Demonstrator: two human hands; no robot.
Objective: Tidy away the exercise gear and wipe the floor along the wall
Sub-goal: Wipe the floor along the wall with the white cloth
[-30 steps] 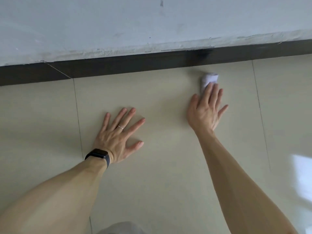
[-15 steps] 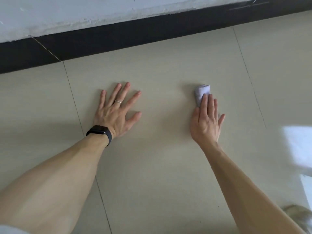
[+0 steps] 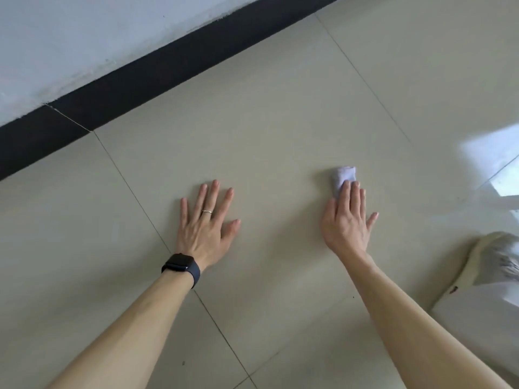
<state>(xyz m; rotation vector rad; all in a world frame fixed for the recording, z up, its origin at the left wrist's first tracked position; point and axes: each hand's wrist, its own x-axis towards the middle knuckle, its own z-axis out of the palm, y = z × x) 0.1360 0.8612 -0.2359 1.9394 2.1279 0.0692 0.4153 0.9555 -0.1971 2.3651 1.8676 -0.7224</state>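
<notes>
Soft daylight is washing the floor tiles (image 3: pixel 252 130); glare is flaring at right, where a shoe (image 3: pixel 494 256) is blurring.

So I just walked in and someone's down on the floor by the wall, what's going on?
A person is wiping the tiled floor. The right hand presses a folded white cloth onto the tile with straight fingers. The left hand, with a ring and dark watch, lies spread flat nearby. The cloth is out from the black baseboard.

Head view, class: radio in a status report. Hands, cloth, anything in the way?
Left hand flat on floor, fingers spread. Right hand pressing white cloth down, fingers straight. Cloth apart from dark skirting. Shoe at right, clear of cloth.
</notes>
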